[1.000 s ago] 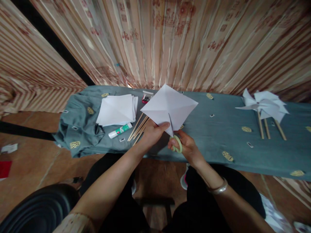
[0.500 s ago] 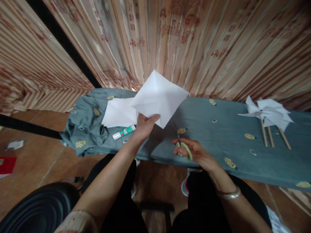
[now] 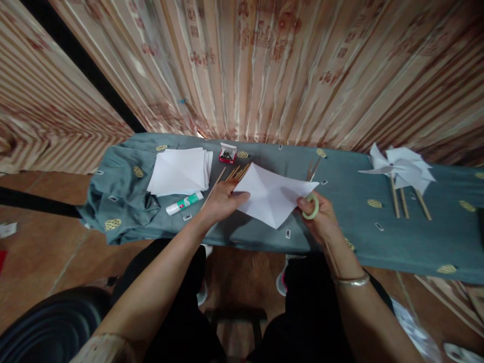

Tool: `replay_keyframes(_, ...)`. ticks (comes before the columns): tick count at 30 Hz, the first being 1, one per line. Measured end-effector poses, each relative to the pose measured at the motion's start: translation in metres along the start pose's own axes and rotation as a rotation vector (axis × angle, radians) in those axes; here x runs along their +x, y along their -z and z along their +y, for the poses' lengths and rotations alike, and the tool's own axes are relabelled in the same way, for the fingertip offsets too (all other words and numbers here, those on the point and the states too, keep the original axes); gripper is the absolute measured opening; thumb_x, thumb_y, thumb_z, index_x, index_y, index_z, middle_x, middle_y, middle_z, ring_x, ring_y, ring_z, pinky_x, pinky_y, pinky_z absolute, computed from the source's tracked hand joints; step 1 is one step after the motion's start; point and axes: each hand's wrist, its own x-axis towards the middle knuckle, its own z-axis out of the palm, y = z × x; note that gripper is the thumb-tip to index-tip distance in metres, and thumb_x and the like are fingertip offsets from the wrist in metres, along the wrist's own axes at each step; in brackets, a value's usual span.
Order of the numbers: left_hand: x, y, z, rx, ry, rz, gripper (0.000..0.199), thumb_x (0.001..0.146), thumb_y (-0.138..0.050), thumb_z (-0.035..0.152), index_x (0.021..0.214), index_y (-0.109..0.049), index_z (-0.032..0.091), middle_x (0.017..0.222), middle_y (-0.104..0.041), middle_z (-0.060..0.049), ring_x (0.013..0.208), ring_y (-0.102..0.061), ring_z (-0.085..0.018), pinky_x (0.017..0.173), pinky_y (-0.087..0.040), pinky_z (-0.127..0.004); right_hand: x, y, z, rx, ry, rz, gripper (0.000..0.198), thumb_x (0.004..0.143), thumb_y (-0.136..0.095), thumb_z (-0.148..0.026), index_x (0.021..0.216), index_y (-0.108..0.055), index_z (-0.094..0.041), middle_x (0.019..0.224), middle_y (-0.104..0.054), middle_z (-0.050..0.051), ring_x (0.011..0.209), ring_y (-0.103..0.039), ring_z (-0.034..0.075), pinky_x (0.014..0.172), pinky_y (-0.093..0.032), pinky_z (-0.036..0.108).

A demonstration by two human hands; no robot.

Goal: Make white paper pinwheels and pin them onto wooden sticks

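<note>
A white square sheet of paper (image 3: 266,194) with faint creases is gripped at its left corner by my left hand (image 3: 222,200), thumb on top. My right hand (image 3: 322,216) holds scissors (image 3: 310,206) by their pale green handles. The blades point away from me, beyond the sheet's right corner, and look parted. The fingers of that hand are at the sheet's right edge; whether they also pinch it I cannot tell. Several thin wooden sticks (image 3: 237,172) lie just behind my left hand, partly covered by the sheet.
Left on the green cloth-covered table (image 3: 351,201) are a paper stack (image 3: 177,171) and a glue stick (image 3: 184,203). A small red box (image 3: 227,154) of small metal pieces stands behind. Paper pinwheels (image 3: 410,166) on sticks lie right. A curtain (image 3: 257,75) hangs behind the table.
The sheet has come lower and to the right, turning in my left hand. My right hand has brought the scissors up to its right edge. The sticks and red box have come into sight.
</note>
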Motion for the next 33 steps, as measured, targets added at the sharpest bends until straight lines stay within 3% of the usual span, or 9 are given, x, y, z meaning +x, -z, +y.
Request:
replay_keyframes(4,-0.001,-0.003,0.004,-0.088,0.112,-0.017,0.017,0.062,-0.073,0.027,0.075,-0.073,0.017,0.070,-0.069,0.000,0.064,-0.062,-0.017,0.058,-0.048,-0.026,0.002,-0.007,0.004,0.040,-0.024,0.040,0.038,0.054,-0.090,-0.036,0.086,-0.073,-0.025,0.084,-0.074,-0.001,0.074,-0.064,0.017,0.075,-0.052,0.033)
replay_keyframes(8,-0.003,-0.005,0.010,-0.194,0.153,-0.013,0.020,0.064,-0.076,0.034,0.070,-0.072,0.016,0.066,-0.069,-0.001,0.062,-0.061,-0.017,0.059,-0.047,-0.027,0.004,-0.010,0.005,0.064,-0.049,0.093,0.030,0.055,-0.089,-0.032,0.077,-0.071,-0.024,0.077,-0.071,-0.002,0.068,-0.061,0.014,0.070,-0.052,0.030)
replay_keyframes(11,-0.007,-0.010,0.013,-0.407,0.161,0.001,0.027,0.066,-0.076,0.041,0.077,-0.073,0.016,0.074,-0.072,-0.004,0.071,-0.066,-0.019,0.066,-0.051,-0.029,0.007,-0.011,0.006,0.146,-0.054,0.156,0.025,0.058,-0.087,-0.028,0.068,-0.065,-0.022,0.072,-0.069,-0.004,0.065,-0.060,0.012,0.068,-0.053,0.028)
replay_keyframes(15,-0.012,-0.022,0.011,-0.735,0.216,-0.013,0.035,0.065,-0.079,0.041,0.089,-0.071,0.017,0.086,-0.074,-0.005,0.079,-0.069,-0.018,0.074,-0.054,-0.030,0.009,-0.016,0.006,0.289,-0.068,0.193,0.025,0.060,-0.087,-0.023,0.077,-0.068,-0.021,0.086,-0.072,-0.002,0.075,-0.065,0.012,0.074,-0.056,0.026)
replay_keyframes(19,-0.014,-0.037,0.010,-0.810,0.226,0.034,0.040,0.063,-0.083,0.030,0.098,-0.069,0.018,0.100,-0.074,-0.005,0.089,-0.069,-0.019,0.078,-0.054,-0.028,0.010,-0.026,0.007,0.361,-0.085,0.205,0.031,0.054,-0.089,-0.023,0.077,-0.069,-0.020,0.085,-0.073,-0.003,0.074,-0.065,0.012,0.071,-0.058,0.025)
replay_keyframes(26,-0.007,-0.044,0.012,-0.817,0.237,0.314,0.039,0.074,-0.076,0.018,0.111,-0.067,0.016,0.111,-0.073,-0.008,0.090,-0.070,-0.020,0.082,-0.057,-0.032,0.005,-0.040,0.013,0.282,-0.121,0.144,0.037,0.046,-0.093,-0.034,0.062,-0.063,-0.019,0.059,-0.062,-0.007,0.053,-0.053,0.006,0.050,-0.043,0.019)
replay_keyframes(29,-0.003,-0.033,0.019,-0.821,0.213,0.395,0.036,0.078,-0.073,0.015,0.113,-0.067,0.017,0.113,-0.073,-0.008,0.097,-0.070,-0.021,0.087,-0.057,-0.033,0.000,-0.037,0.013,0.144,-0.106,0.043,0.040,0.056,-0.087,-0.048,0.076,-0.068,-0.019,0.061,-0.065,-0.004,0.054,-0.053,0.008,0.050,-0.041,0.021)
replay_keyframes(33,0.003,-0.015,0.027,-0.845,0.129,0.483,0.040,0.078,-0.072,0.013,0.117,-0.066,0.020,0.115,-0.073,-0.006,0.107,-0.068,-0.022,0.095,-0.056,-0.035,-0.012,-0.030,0.014,-0.095,-0.128,-0.216,0.056,0.060,-0.082,-0.055,0.102,-0.068,-0.020,0.086,-0.074,0.005,0.071,-0.063,0.015,0.062,-0.048,0.027)
